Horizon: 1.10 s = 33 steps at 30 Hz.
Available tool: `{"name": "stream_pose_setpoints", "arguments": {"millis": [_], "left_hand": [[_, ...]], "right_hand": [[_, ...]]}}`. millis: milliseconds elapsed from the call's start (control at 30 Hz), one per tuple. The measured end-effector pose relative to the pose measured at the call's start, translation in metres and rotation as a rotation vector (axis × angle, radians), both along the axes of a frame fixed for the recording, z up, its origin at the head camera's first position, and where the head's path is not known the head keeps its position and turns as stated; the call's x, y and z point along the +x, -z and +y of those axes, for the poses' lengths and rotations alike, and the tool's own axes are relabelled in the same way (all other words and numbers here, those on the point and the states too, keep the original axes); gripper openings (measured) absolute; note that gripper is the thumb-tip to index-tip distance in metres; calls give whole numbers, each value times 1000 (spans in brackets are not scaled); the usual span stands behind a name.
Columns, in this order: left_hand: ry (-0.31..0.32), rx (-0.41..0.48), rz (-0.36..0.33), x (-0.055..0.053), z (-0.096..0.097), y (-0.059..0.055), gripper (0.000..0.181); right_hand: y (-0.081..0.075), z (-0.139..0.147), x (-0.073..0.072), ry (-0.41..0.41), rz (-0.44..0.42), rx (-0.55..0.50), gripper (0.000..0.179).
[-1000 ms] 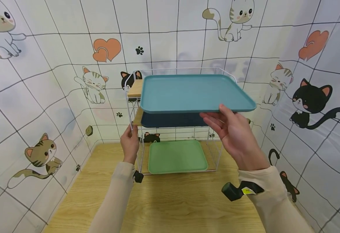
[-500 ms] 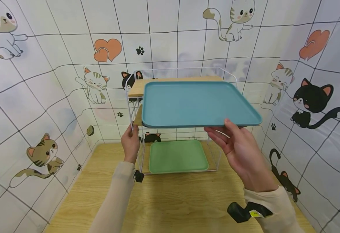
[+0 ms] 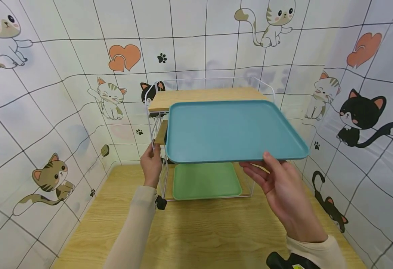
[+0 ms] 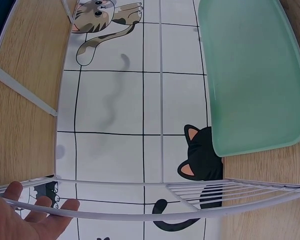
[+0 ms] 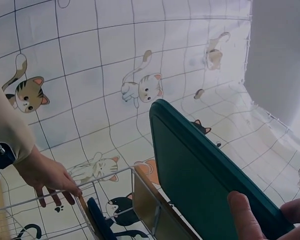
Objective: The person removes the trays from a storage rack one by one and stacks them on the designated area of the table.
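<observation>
A light blue tray, tilted toward me, hangs in front of a white wire rack with wooden shelves. My right hand pinches its front edge right of the middle, thumb at the rim and fingers underneath. At the rack's left front post, my left hand grips the frame beside the middle shelf; its fingers curl around the wire in the left wrist view. On the bottom shelf lies a green tray. A dark blue tray sits on the middle shelf, mostly hidden behind the light blue one in the head view.
The rack's top shelf is a bare wooden board with a wire rail. Everything stands on a wood-grain table. White grid-patterned sheets with printed cats close in the back and both sides.
My right hand has lowered the light blue tray and brought it toward me, uncovering the top shelf and covering the dark blue tray. The left hand keeps its grip on the rack.
</observation>
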<state>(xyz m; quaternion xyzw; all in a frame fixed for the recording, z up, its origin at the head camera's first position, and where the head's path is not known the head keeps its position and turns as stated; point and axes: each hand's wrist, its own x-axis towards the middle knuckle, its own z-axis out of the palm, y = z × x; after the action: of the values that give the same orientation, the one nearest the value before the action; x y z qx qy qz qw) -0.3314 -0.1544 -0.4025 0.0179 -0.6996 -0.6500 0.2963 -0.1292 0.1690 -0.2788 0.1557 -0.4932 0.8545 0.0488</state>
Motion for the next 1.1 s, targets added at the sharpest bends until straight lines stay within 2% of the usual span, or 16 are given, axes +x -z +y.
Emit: {"name": "stream_pose_setpoints", "arguments": {"millis": [267,533,833,1100], "left_hand": [[-1,4,-14,-1,0,0,45],[-4,2,-13,1,1,-2,44],[-6,-1,-28,2,1,-4,45],[-11,-4,-25,1,1,-3,46]], "right_hand": [[19,3,10,2,-50,28,46],[38,5,19,19,-117,52,53],[58,8,26,20,-120,60,51],[76,13,30,37,-172,93,51]]}}
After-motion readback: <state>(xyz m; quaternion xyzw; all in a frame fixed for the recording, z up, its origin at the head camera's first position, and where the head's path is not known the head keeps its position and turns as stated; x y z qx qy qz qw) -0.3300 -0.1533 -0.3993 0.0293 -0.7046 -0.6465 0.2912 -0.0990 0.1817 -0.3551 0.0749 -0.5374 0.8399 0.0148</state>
